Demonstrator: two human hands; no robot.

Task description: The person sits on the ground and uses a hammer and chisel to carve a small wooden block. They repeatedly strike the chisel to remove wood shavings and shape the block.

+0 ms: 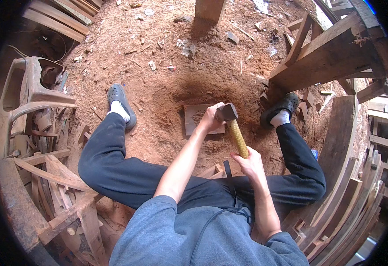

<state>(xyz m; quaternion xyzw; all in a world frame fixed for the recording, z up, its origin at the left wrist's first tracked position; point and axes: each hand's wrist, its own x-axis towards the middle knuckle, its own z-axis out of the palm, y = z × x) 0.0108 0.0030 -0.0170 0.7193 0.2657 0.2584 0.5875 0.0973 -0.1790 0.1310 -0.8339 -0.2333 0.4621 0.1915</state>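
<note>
Over the sawdust between my legs I hold a hammer with a dark blocky head [228,112] and a yellow wrapped handle [237,135]. My right hand [250,164] is closed round the lower end of the handle. Up at the head, my left hand [210,119] is closed against its left side; its fingertips are partly hidden. Beneath the left hand, a flat pale square board [195,116] lies in a hollow in the sawdust. The hammer appears raised above it.
A worn plastic chair [39,97] and a wooden frame [65,217] stand at my left. Stacked planks [340,195] line the right side. A heavy timber trestle [322,57] is at far right, and a wooden post [209,11] at the far edge. Wood scraps litter the ground.
</note>
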